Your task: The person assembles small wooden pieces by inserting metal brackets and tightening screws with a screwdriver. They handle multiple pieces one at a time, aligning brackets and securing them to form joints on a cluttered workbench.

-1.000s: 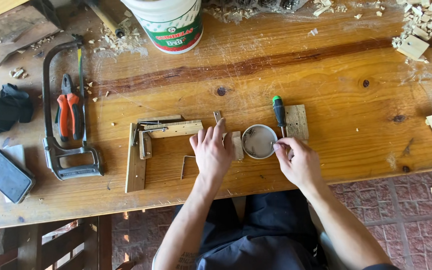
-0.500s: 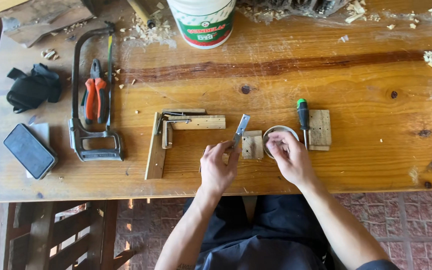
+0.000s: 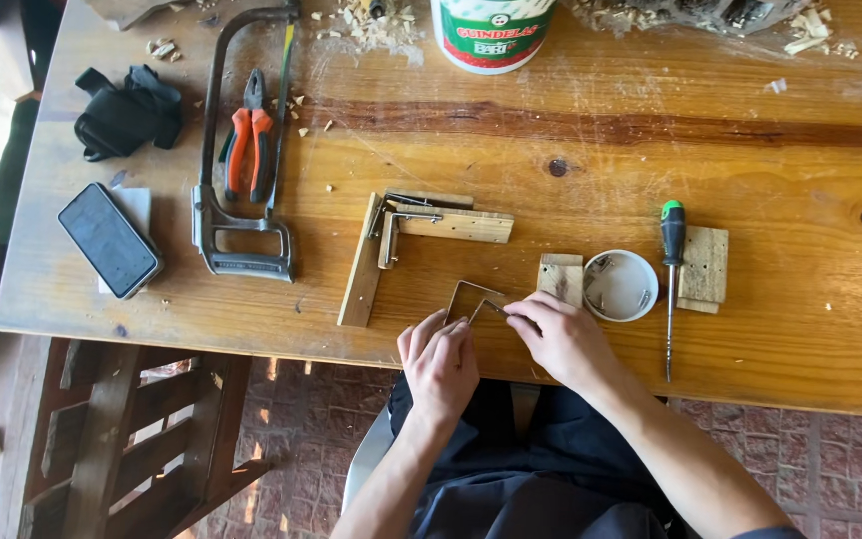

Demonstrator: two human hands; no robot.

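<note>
Both hands work at a thin bent metal strip [image 3: 469,296] just left of the round white lid [image 3: 621,285]: left hand [image 3: 441,364] below it, right hand [image 3: 563,339] pinching its end.

Wooden surface [image 3: 770,180], scratched and knotty. On it sit a hacksaw [image 3: 236,215] with orange pliers [image 3: 248,150] inside its frame, a phone [image 3: 110,240], a black pouch [image 3: 127,110], a white bucket [image 3: 491,35], wood shavings [image 3: 376,25], an L-shaped wooden piece [image 3: 401,245], a round tin [image 3: 621,285] and a green-tipped screwdriver [image 3: 670,269].
</note>
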